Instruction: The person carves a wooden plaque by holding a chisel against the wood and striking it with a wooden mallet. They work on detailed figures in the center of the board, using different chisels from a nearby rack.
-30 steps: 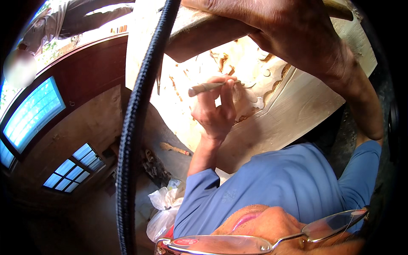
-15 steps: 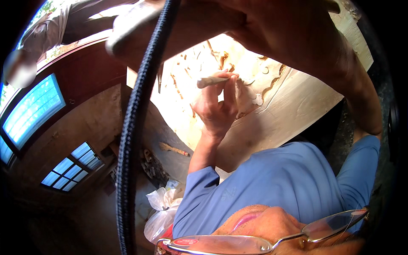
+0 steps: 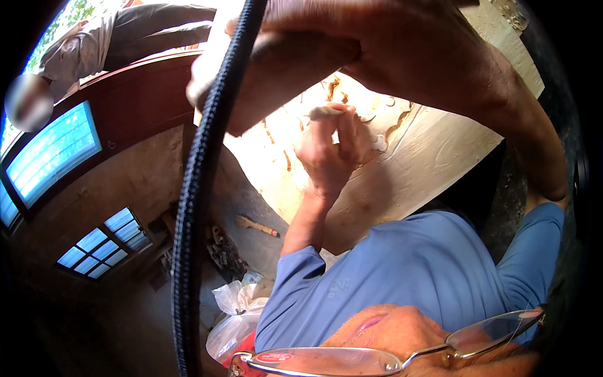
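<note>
My left hand (image 3: 326,154) is over a pale wooden board (image 3: 433,147), closed in a pinch on a tool with a pale, blunt-ended handle, which looks like a chisel (image 3: 325,113). Its working end is hidden. Curved cuts, small round shapes and brown grooves (image 3: 333,88) mark the board around it. Large and close at the top, my right hand (image 3: 342,25) reaches in from the right, dark and partly blurred. Its fingers seem closed round a thick, blunt form, but I cannot make out what that is. It covers the board's far left part.
A black braided cable (image 3: 207,157) runs down the picture. Another person (image 3: 75,53) is at the far left, beside a reddish-brown frame (image 3: 151,88). A wooden stick (image 3: 257,225) lies on the floor, near stacked wood (image 3: 226,251) and a clear plastic bag (image 3: 235,308).
My right hand has shifted to the right and down, towards the tool in my left hand. The left hand keeps its pinch and has moved slightly right.
</note>
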Demonstrator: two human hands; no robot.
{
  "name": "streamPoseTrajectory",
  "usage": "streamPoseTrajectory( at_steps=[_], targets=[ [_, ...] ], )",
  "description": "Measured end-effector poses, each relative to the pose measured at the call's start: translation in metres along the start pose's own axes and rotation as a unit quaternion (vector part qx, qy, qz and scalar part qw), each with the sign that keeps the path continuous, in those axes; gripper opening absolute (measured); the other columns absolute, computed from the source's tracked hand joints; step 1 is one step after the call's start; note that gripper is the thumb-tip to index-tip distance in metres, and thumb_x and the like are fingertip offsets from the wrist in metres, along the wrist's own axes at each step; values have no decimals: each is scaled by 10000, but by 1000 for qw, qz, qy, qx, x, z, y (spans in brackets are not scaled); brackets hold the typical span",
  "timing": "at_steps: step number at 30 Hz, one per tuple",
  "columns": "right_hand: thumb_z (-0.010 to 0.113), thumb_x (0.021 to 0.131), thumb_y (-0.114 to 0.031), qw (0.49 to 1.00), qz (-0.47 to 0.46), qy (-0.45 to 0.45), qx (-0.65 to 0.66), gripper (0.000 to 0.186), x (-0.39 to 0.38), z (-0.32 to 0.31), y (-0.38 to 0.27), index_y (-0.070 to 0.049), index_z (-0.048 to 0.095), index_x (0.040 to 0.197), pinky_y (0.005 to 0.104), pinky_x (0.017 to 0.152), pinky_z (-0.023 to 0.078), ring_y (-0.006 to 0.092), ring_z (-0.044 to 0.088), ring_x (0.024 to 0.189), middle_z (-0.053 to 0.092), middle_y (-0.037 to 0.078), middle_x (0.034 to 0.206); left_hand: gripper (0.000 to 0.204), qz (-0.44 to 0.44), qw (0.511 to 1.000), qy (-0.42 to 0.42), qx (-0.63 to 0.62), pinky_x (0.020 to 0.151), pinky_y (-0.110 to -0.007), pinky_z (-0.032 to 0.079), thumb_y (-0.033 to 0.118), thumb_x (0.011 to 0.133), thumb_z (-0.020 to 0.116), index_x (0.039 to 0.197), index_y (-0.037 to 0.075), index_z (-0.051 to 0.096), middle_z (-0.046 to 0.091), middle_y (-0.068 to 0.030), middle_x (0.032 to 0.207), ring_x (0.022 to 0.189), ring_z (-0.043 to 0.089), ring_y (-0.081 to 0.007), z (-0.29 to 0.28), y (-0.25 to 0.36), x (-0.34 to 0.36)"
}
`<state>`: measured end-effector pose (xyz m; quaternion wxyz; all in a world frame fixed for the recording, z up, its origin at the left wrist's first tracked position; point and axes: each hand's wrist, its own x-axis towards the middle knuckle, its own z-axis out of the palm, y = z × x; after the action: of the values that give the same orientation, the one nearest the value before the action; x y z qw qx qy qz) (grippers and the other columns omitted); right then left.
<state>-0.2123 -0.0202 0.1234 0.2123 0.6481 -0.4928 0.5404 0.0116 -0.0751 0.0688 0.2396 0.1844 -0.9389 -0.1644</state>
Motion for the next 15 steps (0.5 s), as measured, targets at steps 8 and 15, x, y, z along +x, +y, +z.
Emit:
streamPoseTrajectory(
  at_steps=[8, 15],
  targets=[
    [689, 834, 6, 1000, -5, -1, -2, 380, 1, 3, 2, -71, 713, 1205, 365, 644, 614, 200, 734, 711, 740, 114, 833, 118, -166, 967, 16, -194, 786, -299, 607, 17, 1021, 644, 1106, -31, 578, 767, -160, 948, 846, 763, -193, 4, -11, -12],
    [688, 837, 22, 999, 4, -14, 36, 395, 12, -5, 5, -60, 708, 1223, 363, 646, 618, 196, 738, 711, 748, 121, 843, 136, -57, 997, 8, -59, 714, -271, 589, 56, 1006, 683, 1076, -15, 591, 780, -130, 861, 786, 774, -157, -1, 2, -3]
  ],
)
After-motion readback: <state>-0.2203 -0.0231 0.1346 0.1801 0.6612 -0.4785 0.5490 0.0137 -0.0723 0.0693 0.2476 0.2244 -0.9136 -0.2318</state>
